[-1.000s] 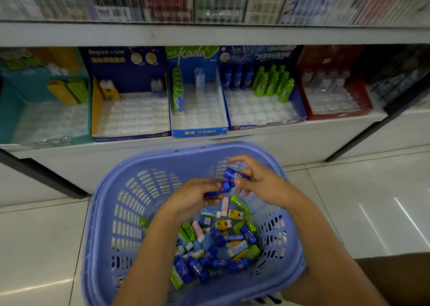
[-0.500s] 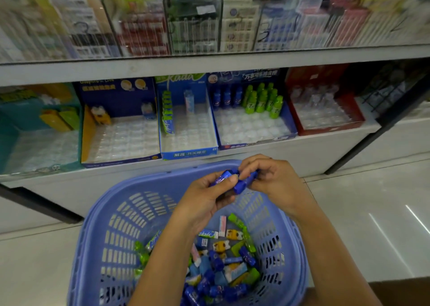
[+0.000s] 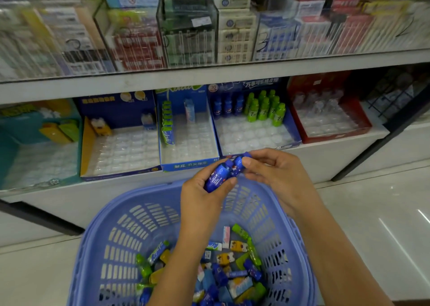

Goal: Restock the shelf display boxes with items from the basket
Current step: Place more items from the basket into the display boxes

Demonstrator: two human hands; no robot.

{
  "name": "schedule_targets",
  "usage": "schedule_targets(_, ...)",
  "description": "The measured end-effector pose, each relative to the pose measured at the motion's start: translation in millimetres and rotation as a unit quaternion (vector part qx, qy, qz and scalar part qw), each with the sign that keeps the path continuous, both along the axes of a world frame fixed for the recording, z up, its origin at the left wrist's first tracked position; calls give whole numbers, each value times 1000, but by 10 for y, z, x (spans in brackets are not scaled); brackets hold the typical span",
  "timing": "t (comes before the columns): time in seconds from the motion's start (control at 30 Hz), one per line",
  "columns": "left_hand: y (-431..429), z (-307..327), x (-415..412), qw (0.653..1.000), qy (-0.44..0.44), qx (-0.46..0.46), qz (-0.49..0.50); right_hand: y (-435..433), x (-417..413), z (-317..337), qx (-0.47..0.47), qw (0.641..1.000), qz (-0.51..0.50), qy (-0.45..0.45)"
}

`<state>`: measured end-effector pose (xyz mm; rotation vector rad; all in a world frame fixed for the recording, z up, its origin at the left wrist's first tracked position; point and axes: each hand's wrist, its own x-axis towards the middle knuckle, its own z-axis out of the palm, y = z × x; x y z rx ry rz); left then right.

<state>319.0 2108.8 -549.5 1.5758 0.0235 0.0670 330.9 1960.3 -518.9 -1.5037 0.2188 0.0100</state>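
A lilac plastic basket (image 3: pixel 121 231) sits on the floor with several small blue, green and yellow items (image 3: pixel 232 270) in its bottom. Above its far rim my left hand (image 3: pixel 200 194) grips a small blue bottle-shaped item (image 3: pixel 217 176). My right hand (image 3: pixel 277 175) pinches a second blue bottle-shaped item (image 3: pixel 239 164), which touches the first. Straight behind them on the lower shelf stands a blue display box (image 3: pixel 256 135) with three blue bottles (image 3: pixel 226 105) and several green bottles (image 3: pixel 265 107) at its back; its front cells stand vacant.
Left of it stand a narrow blue box (image 3: pixel 188 140), a navy and yellow box (image 3: pixel 121 147) and a teal box (image 3: pixel 35 152). A red box (image 3: pixel 330 119) sits to the right. The glass-fronted upper shelf (image 3: pixel 209 72) juts out overhead. A dark rail (image 3: pixel 381 142) slants at right.
Both hands rose out of the basket toward the shelf, each keeping a blue bottle-shaped item. The view tilted up, so more of the upper shelf shows.
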Motion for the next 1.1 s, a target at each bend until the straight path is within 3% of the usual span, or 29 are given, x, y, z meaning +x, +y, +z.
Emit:
schedule_targets(0.17,99,-4,71,999,28,-13,19,11,184,116,-10,997,82,-6)
schedule_targets(0.33,146,0,168,991,75,-106,26,49,375,251,-43,986,156,-40)
schedule_targets(0.43,134,9,214,991,71,-106,31,80,466,283,-86,987,114,-68)
schedule_targets(0.53,144,16,255,990,84,-109,32,-27,737,293,-168,980,8,-109)
schedule_targets(0.63,175,-2,259,994,99,-47,19,-95,1165,258,-229,965,-42,-121)
schedule_targets(0.73,199,-3,241,991,128,-28,11,-39,1467,125,-295,946,-30,-130)
schedule_targets(0.9,268,21,316,967,205,-151,-12,44,1619,-67,-327,935,7,-138)
schedule_targets(1.1,263,-58,393,951,232,-205,-16,100,1724,-60,-391,905,69,-151)
